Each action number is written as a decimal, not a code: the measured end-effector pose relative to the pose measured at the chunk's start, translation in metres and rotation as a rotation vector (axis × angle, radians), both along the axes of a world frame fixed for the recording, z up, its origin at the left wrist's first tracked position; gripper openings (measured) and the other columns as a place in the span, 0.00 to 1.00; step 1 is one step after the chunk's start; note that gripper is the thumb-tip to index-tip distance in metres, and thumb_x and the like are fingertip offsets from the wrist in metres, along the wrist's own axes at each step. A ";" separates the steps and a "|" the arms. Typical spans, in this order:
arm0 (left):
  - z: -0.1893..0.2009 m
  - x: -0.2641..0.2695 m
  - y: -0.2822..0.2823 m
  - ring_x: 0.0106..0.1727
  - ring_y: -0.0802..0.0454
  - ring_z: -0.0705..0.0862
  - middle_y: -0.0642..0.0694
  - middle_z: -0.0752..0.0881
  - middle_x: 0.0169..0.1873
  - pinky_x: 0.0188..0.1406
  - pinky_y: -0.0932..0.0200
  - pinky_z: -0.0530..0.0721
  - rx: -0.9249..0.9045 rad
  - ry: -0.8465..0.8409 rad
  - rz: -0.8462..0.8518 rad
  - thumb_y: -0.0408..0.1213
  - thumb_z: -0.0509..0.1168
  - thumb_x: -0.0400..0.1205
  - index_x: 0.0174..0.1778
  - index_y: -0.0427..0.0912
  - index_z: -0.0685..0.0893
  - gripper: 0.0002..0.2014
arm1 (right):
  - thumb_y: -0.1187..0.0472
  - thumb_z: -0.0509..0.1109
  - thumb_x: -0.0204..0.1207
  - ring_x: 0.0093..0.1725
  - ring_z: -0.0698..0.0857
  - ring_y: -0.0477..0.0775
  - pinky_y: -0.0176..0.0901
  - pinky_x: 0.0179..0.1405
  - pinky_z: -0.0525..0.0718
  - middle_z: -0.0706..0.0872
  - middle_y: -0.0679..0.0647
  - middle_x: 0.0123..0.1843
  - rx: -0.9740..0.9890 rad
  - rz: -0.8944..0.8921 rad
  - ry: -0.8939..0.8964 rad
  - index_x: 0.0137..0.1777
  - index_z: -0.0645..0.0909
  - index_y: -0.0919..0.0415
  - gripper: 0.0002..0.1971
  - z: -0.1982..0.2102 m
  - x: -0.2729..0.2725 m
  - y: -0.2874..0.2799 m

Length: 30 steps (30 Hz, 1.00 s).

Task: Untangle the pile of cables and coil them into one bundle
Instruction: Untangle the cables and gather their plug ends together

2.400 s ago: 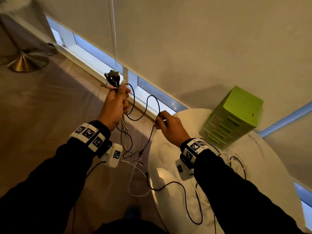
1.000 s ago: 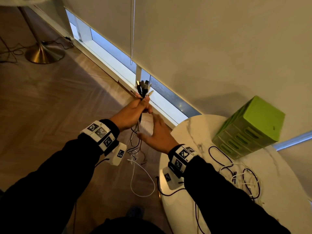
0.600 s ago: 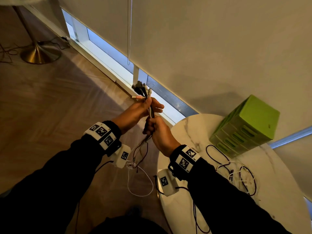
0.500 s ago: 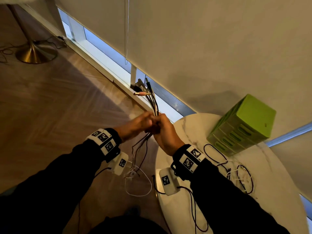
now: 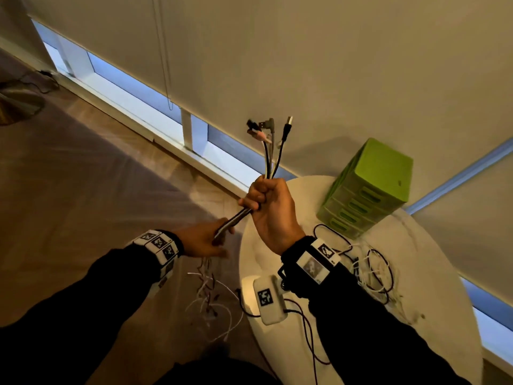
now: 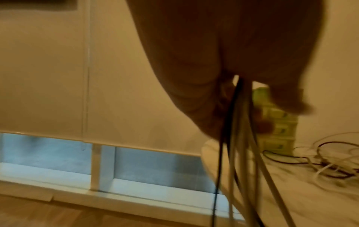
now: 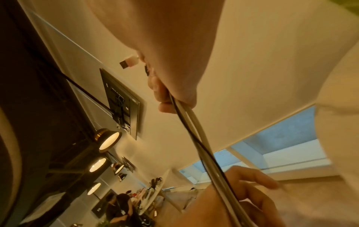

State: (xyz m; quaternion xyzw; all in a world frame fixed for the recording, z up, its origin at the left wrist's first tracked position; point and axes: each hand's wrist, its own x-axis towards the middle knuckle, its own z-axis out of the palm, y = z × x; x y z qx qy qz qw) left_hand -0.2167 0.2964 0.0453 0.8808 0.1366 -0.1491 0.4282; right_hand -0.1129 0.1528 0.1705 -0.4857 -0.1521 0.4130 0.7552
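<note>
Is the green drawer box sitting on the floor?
No, the green drawer box stands on the round white table, next to a tangle of cables.

Black, white and grey cables [image 5: 269, 169] stand bunched upright, plugs fanned above; a loose tangle [image 5: 372, 270] lies on the table [image 5: 444, 315].

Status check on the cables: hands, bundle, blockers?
Right grip fisted on cable bundle, plugs up. Left grip lower on the strands, hold unclear. Loose cable pile on white table.
</note>
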 end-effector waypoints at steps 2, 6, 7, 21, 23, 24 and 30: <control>0.009 0.002 -0.005 0.70 0.55 0.79 0.50 0.78 0.71 0.68 0.57 0.80 -0.165 0.019 -0.060 0.54 0.82 0.70 0.80 0.55 0.64 0.45 | 0.61 0.53 0.80 0.32 0.54 0.51 0.44 0.40 0.67 0.52 0.53 0.34 -0.079 0.002 -0.077 0.33 0.60 0.53 0.13 -0.008 0.005 -0.008; 0.053 0.023 -0.027 0.77 0.59 0.76 0.50 0.78 0.76 0.71 0.65 0.76 -0.594 -0.317 0.131 0.78 0.65 0.69 0.77 0.59 0.71 0.43 | 0.60 0.56 0.71 0.33 0.59 0.49 0.47 0.41 0.67 0.61 0.50 0.32 -0.195 0.061 -0.236 0.41 0.67 0.57 0.02 -0.027 0.009 -0.029; 0.063 0.032 -0.034 0.77 0.55 0.77 0.46 0.80 0.75 0.72 0.62 0.77 -0.662 -0.377 0.139 0.77 0.61 0.73 0.77 0.56 0.73 0.40 | 0.61 0.57 0.72 0.33 0.62 0.47 0.48 0.41 0.68 0.63 0.50 0.33 -0.233 0.088 -0.285 0.41 0.67 0.58 0.01 -0.029 0.008 -0.034; 0.123 0.093 -0.114 0.62 0.63 0.86 0.52 0.91 0.58 0.61 0.74 0.77 -0.380 -0.113 -0.322 0.43 0.53 0.92 0.63 0.34 0.84 0.20 | 0.67 0.79 0.75 0.52 0.89 0.69 0.57 0.61 0.87 0.88 0.72 0.49 -0.396 0.384 -0.403 0.67 0.80 0.66 0.21 -0.064 0.042 -0.112; 0.117 0.096 -0.123 0.55 0.59 0.88 0.49 0.91 0.49 0.59 0.63 0.81 -0.400 -0.103 -0.325 0.43 0.53 0.92 0.58 0.36 0.84 0.17 | 0.62 0.73 0.81 0.45 0.88 0.63 0.52 0.56 0.88 0.87 0.76 0.52 -0.566 0.447 -0.529 0.71 0.77 0.63 0.19 -0.072 0.050 -0.113; 0.112 0.097 -0.125 0.51 0.56 0.87 0.46 0.89 0.45 0.58 0.56 0.82 -0.425 -0.126 -0.278 0.43 0.54 0.92 0.54 0.41 0.84 0.14 | 0.58 0.70 0.84 0.50 0.88 0.62 0.47 0.59 0.86 0.86 0.74 0.60 -0.717 0.417 -0.634 0.69 0.78 0.64 0.17 -0.079 0.055 -0.110; 0.078 0.121 -0.134 0.37 0.54 0.71 0.54 0.72 0.32 0.48 0.52 0.70 -0.769 -0.262 0.090 0.47 0.62 0.85 0.44 0.48 0.74 0.08 | 0.45 0.67 0.82 0.52 0.87 0.64 0.57 0.53 0.85 0.89 0.63 0.51 -0.884 0.145 -0.863 0.55 0.83 0.60 0.18 -0.120 0.063 -0.099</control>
